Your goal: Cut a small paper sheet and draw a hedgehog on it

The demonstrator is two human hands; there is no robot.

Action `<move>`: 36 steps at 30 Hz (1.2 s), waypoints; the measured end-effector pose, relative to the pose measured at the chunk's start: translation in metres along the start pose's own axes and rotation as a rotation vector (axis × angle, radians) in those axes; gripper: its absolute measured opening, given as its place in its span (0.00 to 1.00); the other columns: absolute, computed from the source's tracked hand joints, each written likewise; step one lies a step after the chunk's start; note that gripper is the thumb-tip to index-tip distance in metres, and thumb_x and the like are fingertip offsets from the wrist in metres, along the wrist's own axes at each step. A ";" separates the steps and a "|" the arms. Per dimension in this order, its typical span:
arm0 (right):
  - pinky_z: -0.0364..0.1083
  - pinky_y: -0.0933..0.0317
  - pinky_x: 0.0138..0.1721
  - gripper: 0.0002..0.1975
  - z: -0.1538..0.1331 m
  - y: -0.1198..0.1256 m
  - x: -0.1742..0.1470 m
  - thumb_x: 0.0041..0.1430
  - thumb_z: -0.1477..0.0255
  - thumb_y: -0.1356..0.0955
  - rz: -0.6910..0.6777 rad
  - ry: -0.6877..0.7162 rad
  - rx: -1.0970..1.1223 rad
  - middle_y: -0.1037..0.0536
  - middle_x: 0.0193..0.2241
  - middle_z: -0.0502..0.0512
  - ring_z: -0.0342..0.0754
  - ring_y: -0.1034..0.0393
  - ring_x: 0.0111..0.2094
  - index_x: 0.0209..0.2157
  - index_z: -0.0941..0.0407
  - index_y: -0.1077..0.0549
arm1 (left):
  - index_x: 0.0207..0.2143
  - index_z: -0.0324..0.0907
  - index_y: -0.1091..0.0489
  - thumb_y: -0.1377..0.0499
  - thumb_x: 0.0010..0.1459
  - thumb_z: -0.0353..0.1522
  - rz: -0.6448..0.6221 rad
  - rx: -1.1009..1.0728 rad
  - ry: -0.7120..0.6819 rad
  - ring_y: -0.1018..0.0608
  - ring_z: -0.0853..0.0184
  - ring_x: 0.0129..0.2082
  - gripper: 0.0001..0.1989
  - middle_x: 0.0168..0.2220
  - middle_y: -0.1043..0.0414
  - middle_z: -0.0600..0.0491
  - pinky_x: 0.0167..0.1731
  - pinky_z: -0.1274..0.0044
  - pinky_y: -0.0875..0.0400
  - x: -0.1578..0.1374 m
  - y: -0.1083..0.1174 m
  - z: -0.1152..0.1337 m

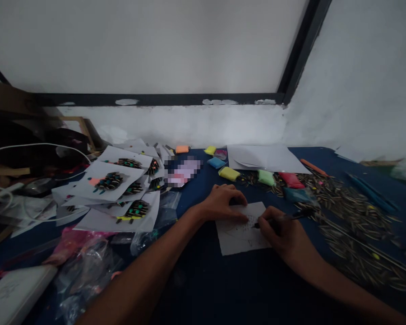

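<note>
A small white sheet of paper (235, 241) with faint drawn lines and several small dark marks lies in front of me on the blue tabletop. My left hand (223, 203) rests on its upper left, thumb and fingers apart, steadying it. Between the fingers of my right hand (280, 230) is a dark pen (299, 213), its tip touching or just above the paper near the marks. Striped sunflower seeds (362, 230) spread out to the right of that hand.
Left, white cards (101, 180) carry seed figures with coloured clay. Small clay packets, such as a yellow one (229, 174) and a red one (291, 180), lie beyond my hands. White sheets (260, 155) sit by the wall; crumpled plastic bags (88, 266) lie near left.
</note>
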State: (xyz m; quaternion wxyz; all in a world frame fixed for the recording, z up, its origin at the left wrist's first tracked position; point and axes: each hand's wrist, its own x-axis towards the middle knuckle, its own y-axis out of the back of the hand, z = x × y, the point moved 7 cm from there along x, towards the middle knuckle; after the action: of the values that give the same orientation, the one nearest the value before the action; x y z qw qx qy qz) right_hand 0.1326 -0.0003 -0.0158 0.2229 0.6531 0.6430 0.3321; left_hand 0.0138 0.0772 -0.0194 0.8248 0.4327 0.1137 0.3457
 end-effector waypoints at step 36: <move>0.42 0.51 0.18 0.12 0.006 0.004 0.001 0.57 0.65 0.40 -0.005 -0.034 0.008 0.37 0.15 0.46 0.42 0.42 0.17 0.22 0.54 0.38 | 0.39 0.46 0.27 0.34 0.46 0.42 -0.005 -0.008 -0.007 0.30 0.62 0.44 0.18 0.39 0.31 0.54 0.47 0.69 0.45 0.001 -0.001 -0.001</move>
State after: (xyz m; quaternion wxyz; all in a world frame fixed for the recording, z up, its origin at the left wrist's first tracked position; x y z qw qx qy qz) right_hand 0.1399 0.0017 -0.0165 0.2319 0.6581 0.6420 0.3176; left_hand 0.0145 0.0775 -0.0208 0.8278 0.4304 0.1106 0.3425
